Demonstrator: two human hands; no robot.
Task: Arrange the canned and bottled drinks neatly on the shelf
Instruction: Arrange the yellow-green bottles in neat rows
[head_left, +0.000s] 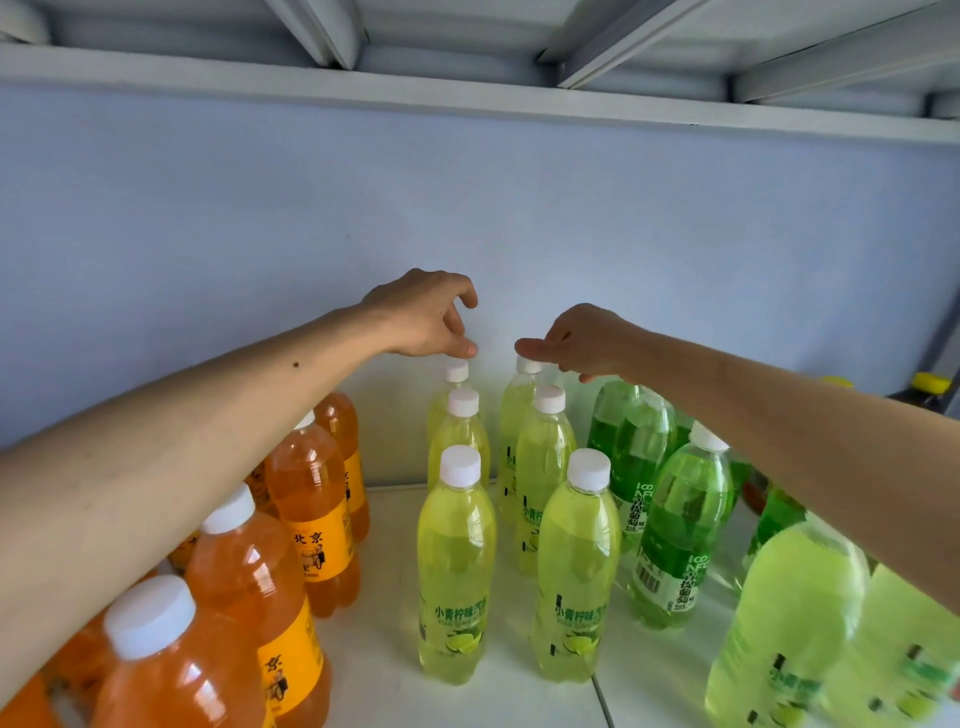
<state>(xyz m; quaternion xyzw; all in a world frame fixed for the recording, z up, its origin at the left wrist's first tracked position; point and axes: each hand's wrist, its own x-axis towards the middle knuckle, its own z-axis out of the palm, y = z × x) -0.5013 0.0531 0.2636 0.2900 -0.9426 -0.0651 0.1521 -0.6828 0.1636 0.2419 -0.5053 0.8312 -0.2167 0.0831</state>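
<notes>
Our left hand (426, 317) hovers over the rear left lime bottle (453, 395), fingers curled, thumb just touching its cap; no firm grasp shows. Our right hand (576, 340) pinches the rear right lime bottle (522, 410) at its cap. Orange bottles (311, 499) stand below our left forearm, green bottles (675, 519) below our right.

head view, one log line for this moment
left hand over rear-left lime bottle cap | right hand on rear-right lime bottle cap | shelf

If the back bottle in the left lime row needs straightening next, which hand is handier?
Probably the left hand: its fingertips hover just above that back-left lime bottle. The right hand sits over the other row's back bottle.
</notes>
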